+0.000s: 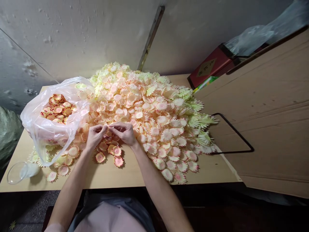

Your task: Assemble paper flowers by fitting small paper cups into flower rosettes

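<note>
A large heap of pale pink and green petal discs [145,106] covers the middle of the table. At its front edge my left hand [97,135] and my right hand [123,132] meet at the fingertips, both pinched closed. What they hold between them is too small and hidden to name. Just below the hands lie several darker pink-edged discs [118,161]. To the left, an open clear plastic bag [55,132] contains red-edged discs [58,109].
A clear cup [18,173] lies on its side at the table's [130,177] front left corner. A large cardboard piece [270,129] with a black wire handle [238,132] stands at the right. Behind it is a red box [209,66]. A wall runs along the back.
</note>
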Demonstrator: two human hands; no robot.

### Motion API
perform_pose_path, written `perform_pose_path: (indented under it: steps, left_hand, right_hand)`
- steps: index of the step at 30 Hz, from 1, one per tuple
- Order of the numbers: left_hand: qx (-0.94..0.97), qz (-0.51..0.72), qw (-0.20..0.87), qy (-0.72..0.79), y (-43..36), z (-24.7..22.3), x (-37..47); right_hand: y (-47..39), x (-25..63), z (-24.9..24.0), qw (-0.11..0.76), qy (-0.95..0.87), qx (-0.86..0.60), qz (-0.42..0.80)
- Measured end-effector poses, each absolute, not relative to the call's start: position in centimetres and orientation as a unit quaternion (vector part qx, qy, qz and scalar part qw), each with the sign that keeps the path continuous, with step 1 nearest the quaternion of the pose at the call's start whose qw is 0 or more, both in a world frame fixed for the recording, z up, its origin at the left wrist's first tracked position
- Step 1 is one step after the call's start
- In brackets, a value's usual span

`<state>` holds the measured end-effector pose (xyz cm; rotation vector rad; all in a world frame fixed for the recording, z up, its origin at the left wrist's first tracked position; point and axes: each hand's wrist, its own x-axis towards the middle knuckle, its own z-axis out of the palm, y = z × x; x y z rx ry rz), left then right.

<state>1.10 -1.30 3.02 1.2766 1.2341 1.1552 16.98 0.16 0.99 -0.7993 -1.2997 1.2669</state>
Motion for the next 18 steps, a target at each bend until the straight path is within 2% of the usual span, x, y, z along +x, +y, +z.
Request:
perform_pose_path:
  steps: [8,13,15,18]
  left_hand:
    - [0.505,0.460,0.553,0.477,-1.2,2.6,1.3]
    - [0.475,0.467,0.581,0.468,-1.4,2.7,1.3]
    - [0.481,0.463,0.578,0.468,-1.4,2.8,1.2]
    - [0.497,0.471,0.556,0.471,-1.4,2.8,1.1]
  right_hand:
    - [0.2,17.0,0.4,0.571,-0.564,-0.368,0.470]
    - [0.4,16.9,0.2,0.583,-0.516,-0.359,0.515]
    - [0.8,17.2,0.1,0.603,-0.480,-0.367,0.521]
    - [1.5,17.8,-0.1,0.650,-0.444,-0.401,0.469]
